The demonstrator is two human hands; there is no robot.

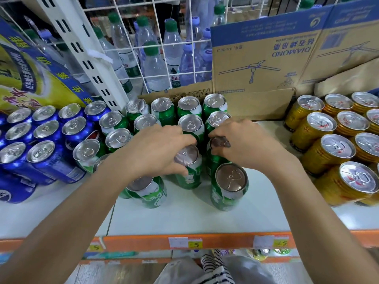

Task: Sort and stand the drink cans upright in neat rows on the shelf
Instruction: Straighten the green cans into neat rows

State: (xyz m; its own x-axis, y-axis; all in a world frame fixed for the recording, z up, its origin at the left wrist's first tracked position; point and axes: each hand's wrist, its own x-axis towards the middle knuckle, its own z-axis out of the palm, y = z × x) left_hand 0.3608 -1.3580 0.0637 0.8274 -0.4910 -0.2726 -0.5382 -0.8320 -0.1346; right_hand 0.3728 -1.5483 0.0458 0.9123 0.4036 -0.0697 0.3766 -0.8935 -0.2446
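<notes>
Several green cans stand upright on the white shelf (196, 218) in the middle. My left hand (155, 148) grips the top of one green can (189, 173) from above, fingers curled round its rim. Beside it, my right hand (244, 144) grips the top of another green can (215, 160), whose lid is partly hidden by the fingers. Two more green cans stand in front, one (229, 185) at the right and one (149, 191) under my left wrist. Blue cans (47, 148) fill the left side, gold cans (332, 148) the right.
A cardboard box (256, 64) stands behind the green cans. Water bottles (151, 64) sit behind a white wire grid (141, 23). A yellow and blue pack (30, 74) lies at the back left. The orange shelf edge (225, 240) carries price tags.
</notes>
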